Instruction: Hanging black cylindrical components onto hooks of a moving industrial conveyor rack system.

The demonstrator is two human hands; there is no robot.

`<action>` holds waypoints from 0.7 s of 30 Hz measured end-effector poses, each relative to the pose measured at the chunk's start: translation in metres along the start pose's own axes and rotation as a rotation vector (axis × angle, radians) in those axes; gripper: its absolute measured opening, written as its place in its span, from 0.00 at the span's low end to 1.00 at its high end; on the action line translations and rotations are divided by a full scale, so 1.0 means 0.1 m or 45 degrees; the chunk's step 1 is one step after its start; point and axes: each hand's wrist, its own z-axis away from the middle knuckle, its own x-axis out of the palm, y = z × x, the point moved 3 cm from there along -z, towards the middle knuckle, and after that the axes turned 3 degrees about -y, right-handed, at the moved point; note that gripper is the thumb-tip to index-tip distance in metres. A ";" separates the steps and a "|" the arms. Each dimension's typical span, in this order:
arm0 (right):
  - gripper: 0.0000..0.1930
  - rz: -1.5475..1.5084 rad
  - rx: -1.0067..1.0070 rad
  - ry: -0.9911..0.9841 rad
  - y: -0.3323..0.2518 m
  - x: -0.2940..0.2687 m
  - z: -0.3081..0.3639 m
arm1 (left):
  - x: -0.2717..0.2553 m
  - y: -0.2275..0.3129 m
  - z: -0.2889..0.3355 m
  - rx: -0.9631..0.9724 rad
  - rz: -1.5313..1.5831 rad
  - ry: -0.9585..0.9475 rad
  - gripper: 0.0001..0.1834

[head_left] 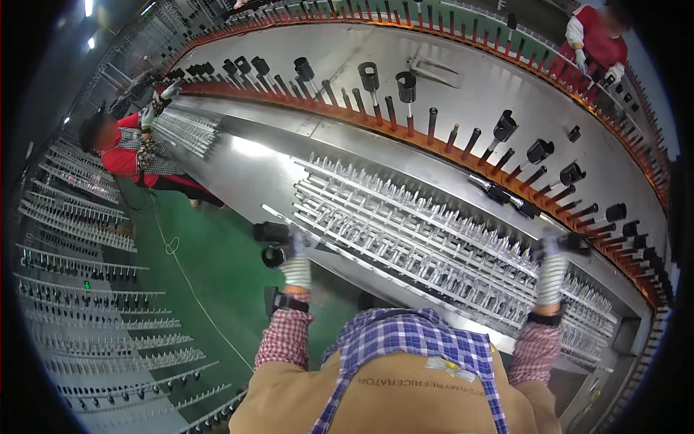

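Currently, left hand (296, 249): gloved and slightly blurred, its fingers drawn in narrowly on two black cups.
Black cups (272, 232): at the left side of that hand, one just above the other in view, with green floor (206, 271) showing behind them.
Right hand (551, 249): gloved and blurred, raised over the right part of the metal racks; a black piece (575, 244) shows at its fingers, though whether they grip it, one cannot tell.
Metal racks (405, 224): silvery pronged bars, laid side by side on the steel table (249, 173), between the hands and the conveyor rail.
Conveyor rail (452, 150): orange-brown, curving along the table's far side, with upright dark rods; several carry black holders (406, 87).
Black-and-silver parts (499, 192): lying between the racks and the rail.
Wearer's clothing: checked sleeves (285, 336) and a blue checked apron (416, 334).
Co-workers: one person in red (121, 160) at the left, hands near the rail; another person (598, 43) at the upper right, beside the rail's far stretch.
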 end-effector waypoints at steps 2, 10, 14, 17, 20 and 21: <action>0.20 0.031 0.303 -0.366 -0.08 0.69 0.74 | -0.14 -0.12 -0.29 0.090 0.170 -0.142 0.17; 0.19 -0.191 0.472 -0.717 -0.21 2.07 2.00 | 0.17 -0.88 -0.60 0.167 0.865 -0.428 0.22; 0.17 -0.193 0.487 -0.631 -0.15 2.23 2.04 | -0.05 -0.19 -0.71 0.401 -0.016 -0.493 0.16; 0.18 -0.156 0.470 -0.591 -0.25 2.36 2.05 | 0.17 -0.93 -1.08 1.038 -0.464 -0.171 0.20; 0.18 -0.122 0.474 -0.554 -0.11 2.45 2.03 | 0.27 -0.70 -1.07 0.663 -0.354 -0.515 0.23; 0.18 -0.171 0.470 -0.603 -0.14 2.54 2.06 | 0.25 -0.68 -1.07 0.709 -0.348 -0.498 0.21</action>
